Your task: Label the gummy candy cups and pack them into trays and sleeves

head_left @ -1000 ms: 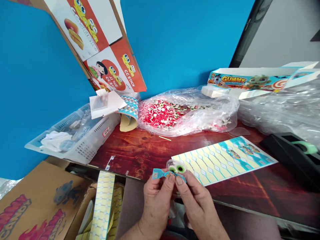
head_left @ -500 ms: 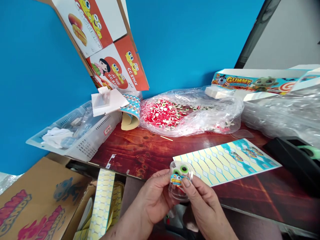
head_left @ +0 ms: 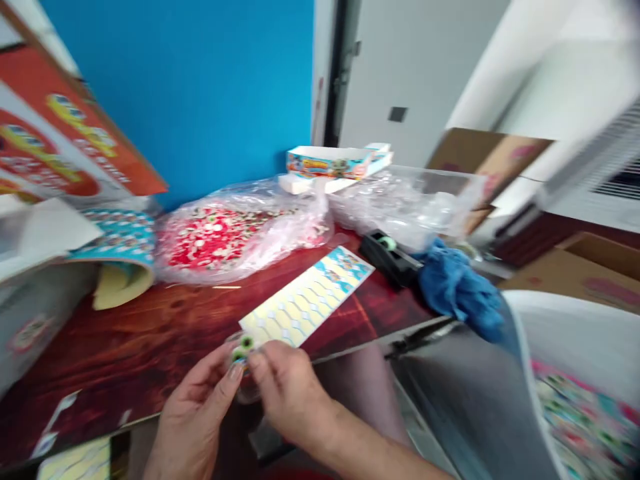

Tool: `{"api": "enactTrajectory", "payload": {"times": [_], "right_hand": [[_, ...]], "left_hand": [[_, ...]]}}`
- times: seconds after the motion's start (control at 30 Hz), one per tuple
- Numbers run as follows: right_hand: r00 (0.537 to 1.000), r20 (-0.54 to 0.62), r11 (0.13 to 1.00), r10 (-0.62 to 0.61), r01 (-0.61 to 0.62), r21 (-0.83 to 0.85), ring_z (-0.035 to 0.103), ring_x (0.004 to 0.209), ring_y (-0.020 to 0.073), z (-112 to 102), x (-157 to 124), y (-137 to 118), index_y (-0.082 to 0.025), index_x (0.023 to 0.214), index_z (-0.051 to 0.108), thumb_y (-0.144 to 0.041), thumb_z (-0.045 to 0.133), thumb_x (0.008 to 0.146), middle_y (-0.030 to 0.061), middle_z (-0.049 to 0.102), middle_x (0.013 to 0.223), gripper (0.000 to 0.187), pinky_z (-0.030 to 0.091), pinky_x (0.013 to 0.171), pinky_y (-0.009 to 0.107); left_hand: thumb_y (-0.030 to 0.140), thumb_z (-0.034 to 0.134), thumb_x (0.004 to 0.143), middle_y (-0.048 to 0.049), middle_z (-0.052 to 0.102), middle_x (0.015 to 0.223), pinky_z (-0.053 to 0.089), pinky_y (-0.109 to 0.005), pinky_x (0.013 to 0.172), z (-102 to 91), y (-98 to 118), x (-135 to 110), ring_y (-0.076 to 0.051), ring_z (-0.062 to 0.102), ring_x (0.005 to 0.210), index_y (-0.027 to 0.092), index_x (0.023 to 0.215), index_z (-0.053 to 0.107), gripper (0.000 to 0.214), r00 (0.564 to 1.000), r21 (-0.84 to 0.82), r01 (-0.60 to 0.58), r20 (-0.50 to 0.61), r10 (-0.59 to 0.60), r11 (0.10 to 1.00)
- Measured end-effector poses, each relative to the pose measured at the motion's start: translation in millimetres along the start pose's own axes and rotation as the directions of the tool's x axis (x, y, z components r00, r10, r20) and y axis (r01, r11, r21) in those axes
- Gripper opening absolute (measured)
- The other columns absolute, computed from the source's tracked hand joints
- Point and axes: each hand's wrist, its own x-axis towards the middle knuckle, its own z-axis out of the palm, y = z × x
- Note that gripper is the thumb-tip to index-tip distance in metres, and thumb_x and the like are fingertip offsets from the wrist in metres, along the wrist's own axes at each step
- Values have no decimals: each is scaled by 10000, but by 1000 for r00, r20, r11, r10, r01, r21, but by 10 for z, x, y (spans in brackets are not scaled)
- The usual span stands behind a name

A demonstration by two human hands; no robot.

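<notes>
The left hand [head_left: 200, 403] and right hand [head_left: 289, 383] are firmly pinching a clear eyeball-candy cup [head_left: 248, 391] between them, apparently smoothing its label [head_left: 245, 368]; the next move is probably calling for even pressure

Table [head_left: 155, 333], red-brown wood, knots showing; from where I stand, twelve is its far edge.
- Twelve: clear plastic bag of red, white and green candies [head_left: 215, 240]; before it, one thin pale strip [head_left: 227, 287].
- Between two and three: label sheet [head_left: 300, 301], mostly yellow backing, blue labels at its far end.
- Two: black tape dispenser [head_left: 390, 261].
- Ten: curled blue-printed sheet [head_left: 120, 243].
- Nine: translucent plastic basket [head_left: 60, 300].
- Eight: small whitish scraps [head_left: 67, 402].
</notes>
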Motion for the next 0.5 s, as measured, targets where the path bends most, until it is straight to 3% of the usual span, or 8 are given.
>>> {"api": "enactTrajectory", "payload": {"times": [0.07,0.13,0.23,0.3,0.33,0.4,0.47,0.5], "right_hand": [[1000,-26,981,-10,5,-191,519,664,176,-97,-35,-2,-161,704,549,-354,323,882,77,614,725,346,424,638,305],[998,-60,970,-33,17,-242,544,738,191,-231,-91,-14,-175,765,559,-345,367,867,67,633,804,276,435,689,316],[989,-138,983,-47,21,-181,564,707,145,-596,-294,32,-197,767,550,-276,390,858,16,630,740,200,438,671,247],[955,-294,963,39,-114,-243,579,690,151,-1022,-585,182,-204,775,571,-272,406,847,25,641,733,193,438,652,252],[901,-418,922,119,-256,-290,593,729,164,-1294,-786,305,-214,832,593,-290,417,846,36,658,797,192,439,666,267],[808,-545,852,224,-434,-292,603,701,184,-1897,-1272,626,-191,943,604,-263,397,863,75,664,822,234,420,619,294],[539,-728,572,424,-782,-247,567,536,154,-2447,-1768,976,-188,788,629,-278,474,835,22,611,588,185,367,550,288],[438,-765,463,472,-862,-208,542,486,132,-2652,-1967,1132,-180,663,615,-290,497,825,-1,547,489,229,341,536,287]], "left_hand": [[327,819,494,30,689,883,518,-206,722,103,-81,-10,-170,633,839,240,878,659,426,1000,68,-22,-4,22,997],[348,782,570,51,683,926,527,-221,731,247,-168,-20,-172,638,835,285,954,635,416,996,141,-75,57,68,987],[399,727,638,11,684,945,547,-281,662,500,-273,-34,-218,648,801,329,1217,490,630,955,295,-76,295,-14,953],[445,717,623,-25,687,932,541,-297,611,640,-312,-14,-246,649,789,312,1304,401,762,887,439,-127,451,-96,889],[463,713,613,-34,684,946,533,-292,602,688,-321,18,-252,647,799,304,1303,407,771,859,508,-208,504,-93,836],[500,685,614,-40,672,991,514,-273,603,738,-323,143,-253,641,822,293,1212,514,656,834,612,-418,551,17,671],[522,621,665,-35,663,1017,498,-273,632,752,-313,328,-249,635,834,290,1084,597,480,816,689,-558,557,156,463],[517,577,705,-39,660,1023,491,-284,673,757,-305,425,-251,629,853,281,1047,608,416,799,717,-599,566,204,355]]}}
